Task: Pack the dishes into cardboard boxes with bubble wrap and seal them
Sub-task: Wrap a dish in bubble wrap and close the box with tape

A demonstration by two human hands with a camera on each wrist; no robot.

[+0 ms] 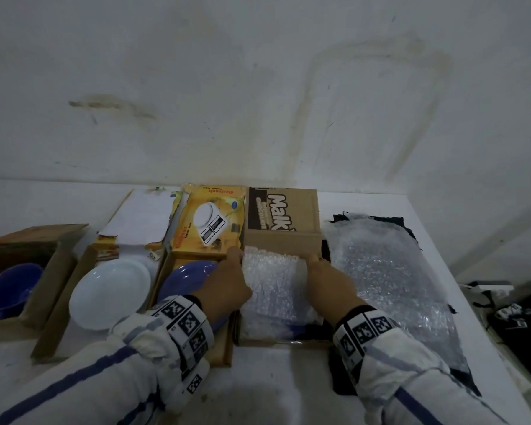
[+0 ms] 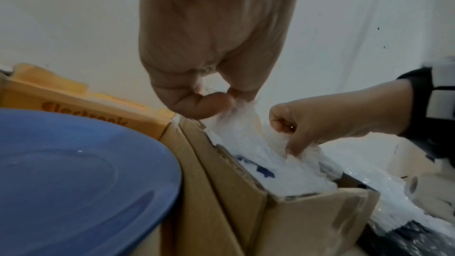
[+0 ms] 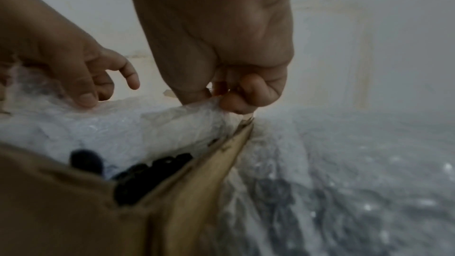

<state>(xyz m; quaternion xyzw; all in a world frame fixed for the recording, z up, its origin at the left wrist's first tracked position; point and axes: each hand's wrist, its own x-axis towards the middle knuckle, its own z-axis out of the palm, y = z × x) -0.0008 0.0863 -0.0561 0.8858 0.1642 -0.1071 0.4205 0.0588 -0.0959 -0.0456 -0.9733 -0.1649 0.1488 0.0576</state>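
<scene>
Bubble wrap lengthwise in box, far corners pinched by hands

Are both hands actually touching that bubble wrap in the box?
Touching. The left wrist view shows the left hand pinching the bubble wrap; the right wrist view shows the right hand pinching its other corner.

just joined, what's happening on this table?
A person is packing dishes. Both hands, the left hand and the right hand, pinch the far edge of a bubble wrap sheet lying in the open Malk carton. A blue plate, a white plate and a blue cup sit uncovered in open boxes to the left. More bubble wrap lies on the right.
</scene>
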